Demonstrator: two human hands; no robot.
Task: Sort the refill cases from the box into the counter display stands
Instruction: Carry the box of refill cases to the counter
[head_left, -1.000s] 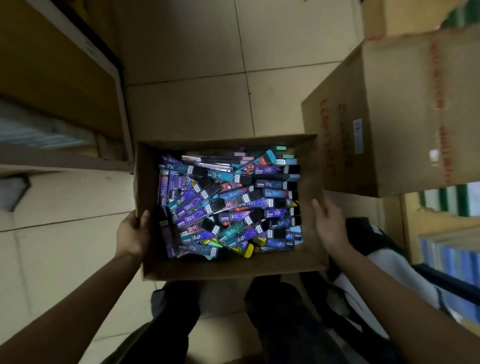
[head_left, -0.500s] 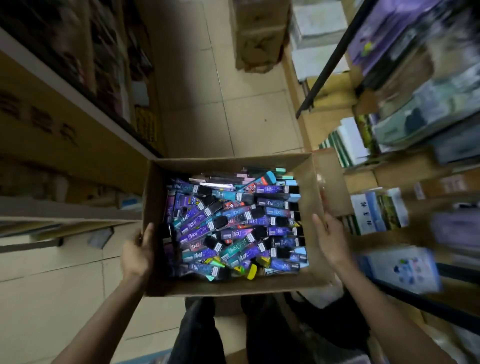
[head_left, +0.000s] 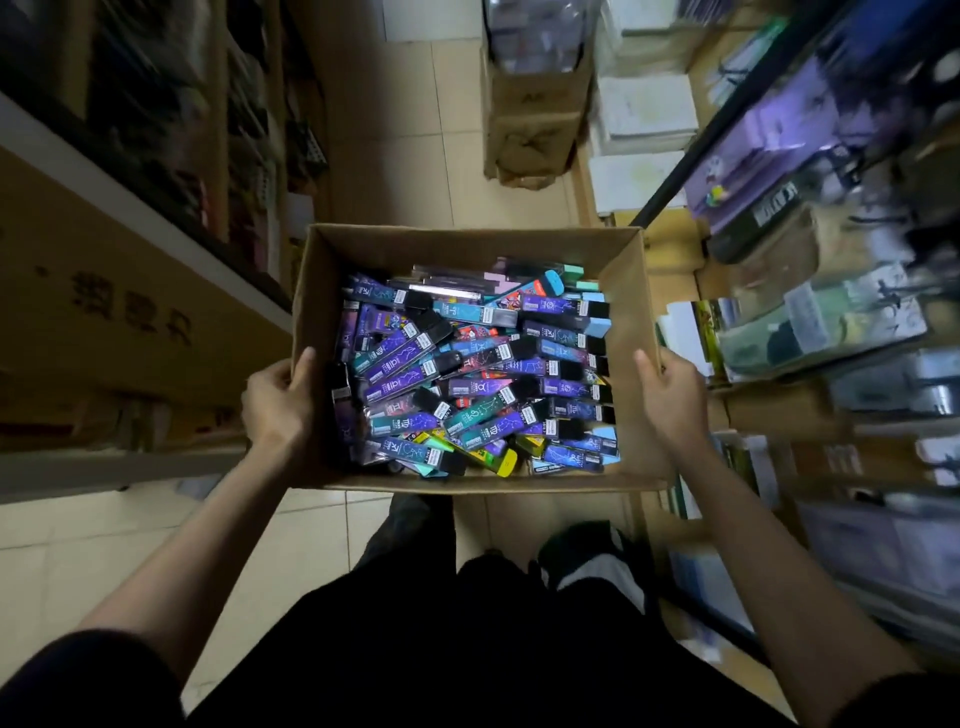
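A brown box (head_left: 467, 247) is held up over the tan tile floor (head_left: 400, 156) in a narrow aisle. The left grip (head_left: 278, 397) holds its left wall, thumb over the rim. The right grip (head_left: 670, 400) holds its right wall. Bright refill cases (head_left: 478, 374) lie piled inside. Blurry, full shelves (head_left: 831, 270) stand on both sides.

One wide-angle head camera looks steeply down from above the person's chest, facing along the aisle toward 12 o'clock. The box (head_left: 467, 244) fills the centre, close; the left hand (head_left: 275, 400) enters from 7 o'clock, the right hand (head_left: 670, 400) from 5 o'clock
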